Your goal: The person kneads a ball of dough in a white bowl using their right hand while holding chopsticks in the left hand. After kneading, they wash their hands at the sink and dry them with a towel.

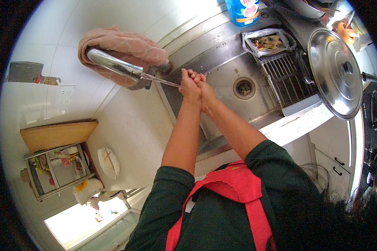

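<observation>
My left hand (190,86) and my right hand (206,94) are pressed together with curled fingers over the stainless steel sink (226,78). A thin stream of water (163,81) from the chrome faucet spout (113,62) runs onto my left hand near the thumb. No object shows between my palms, though their inner sides are hidden. A pink cloth (122,40) drapes around the faucet. Beyond my right hand, the sink's drain strainer (244,88) holds dark scraps.
A slatted rack (289,78) spans the sink's right side, beside a plastic-lined container of food scraps (268,43). A steel lid (334,72) stands farther right. A blue bottle (243,12) is behind. At left are a cleaver (26,71), a wooden board (58,133) and a white plate (108,163).
</observation>
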The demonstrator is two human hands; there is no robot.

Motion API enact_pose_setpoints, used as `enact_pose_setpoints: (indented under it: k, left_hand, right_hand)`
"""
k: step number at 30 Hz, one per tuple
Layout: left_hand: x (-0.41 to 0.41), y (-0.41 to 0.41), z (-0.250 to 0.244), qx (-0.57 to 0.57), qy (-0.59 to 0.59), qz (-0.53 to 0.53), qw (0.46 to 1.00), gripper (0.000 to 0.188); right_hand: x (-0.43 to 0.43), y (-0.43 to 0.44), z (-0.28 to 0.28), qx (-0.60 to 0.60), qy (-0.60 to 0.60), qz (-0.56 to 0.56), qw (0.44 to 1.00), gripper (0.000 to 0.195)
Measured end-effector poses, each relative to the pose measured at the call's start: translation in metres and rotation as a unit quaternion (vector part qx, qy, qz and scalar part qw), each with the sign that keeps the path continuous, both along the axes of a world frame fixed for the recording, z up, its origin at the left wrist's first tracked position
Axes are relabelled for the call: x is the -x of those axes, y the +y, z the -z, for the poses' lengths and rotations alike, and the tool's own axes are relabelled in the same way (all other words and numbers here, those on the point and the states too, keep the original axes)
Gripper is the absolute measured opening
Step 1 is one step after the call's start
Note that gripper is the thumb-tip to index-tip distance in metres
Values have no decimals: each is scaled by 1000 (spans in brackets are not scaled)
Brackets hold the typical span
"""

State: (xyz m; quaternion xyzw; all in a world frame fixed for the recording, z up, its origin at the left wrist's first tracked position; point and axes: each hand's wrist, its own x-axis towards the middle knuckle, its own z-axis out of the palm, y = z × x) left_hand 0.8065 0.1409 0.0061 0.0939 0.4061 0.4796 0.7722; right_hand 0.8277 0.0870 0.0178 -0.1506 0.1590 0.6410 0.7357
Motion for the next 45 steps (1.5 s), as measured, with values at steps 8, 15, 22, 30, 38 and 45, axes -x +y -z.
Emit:
enact_pose_setpoints:
  k: [8, 15, 22, 30, 38, 45]
  left_hand:
    - [16, -10, 27, -439, 605, 109, 655, 27]
    - [9, -63, -23, -135, -55, 149, 978, 60]
    - [-10, -96, -38, -202, 119, 148, 961, 61]
    - [40, -24, 46, -81, 136, 134, 978, 36]
    - [43, -4, -15, 4, 80, 203, 976, 20]
    - [20, -20, -22, 49, 240, 71, 967, 34]
  right_hand:
    - [8, 22, 32, 286, -438, -78, 849, 36]
    - [-46, 27, 20, -91, 190, 33, 977, 63]
    - [-39, 20, -10, -100, 179, 51, 978, 74]
    - [-8, 18, 14, -33, -37, -14, 999, 43]
    - [18, -35, -10, -5, -221, -34, 975, 16]
    - [-1, -32, 31, -94, -789, 69, 603, 17]
